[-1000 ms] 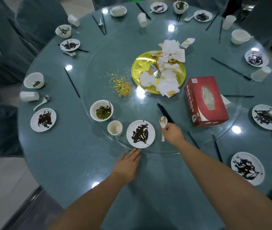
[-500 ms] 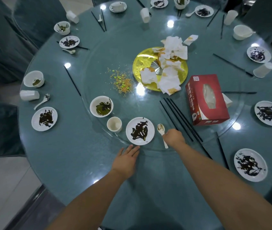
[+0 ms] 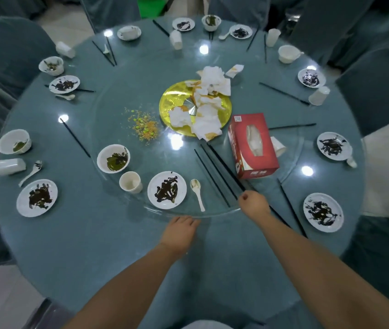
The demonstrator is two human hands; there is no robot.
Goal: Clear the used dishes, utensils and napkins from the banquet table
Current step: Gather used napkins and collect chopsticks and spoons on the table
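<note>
My right hand (image 3: 254, 203) is curled over the near ends of black chopsticks (image 3: 224, 167) that lie fanned out on the glass turntable (image 3: 117, 110). One stick runs on under my hand toward the table edge. A white spoon (image 3: 197, 193) and a sauce-smeared plate (image 3: 166, 189) lie just left of it. My left hand (image 3: 179, 230) rests flat on the table, fingertips at the turntable's rim. Left of the plate stand a paper cup (image 3: 130, 182) and a bowl (image 3: 113, 158) with green leftovers. Crumpled napkins (image 3: 208, 108) cover a gold plate (image 3: 174, 100).
A red tissue box (image 3: 252, 146) stands right of the chopsticks. Food crumbs (image 3: 144, 127) are scattered near the centre. Dirty plates, bowls, cups, spoons and chopsticks ring the round teal table (image 3: 93, 245). Covered chairs (image 3: 10, 51) surround it.
My right hand moved right, away from the spoon, onto the chopsticks, which now lie spread out. The turntable's dishes shifted slightly. My left hand stayed at the rim.
</note>
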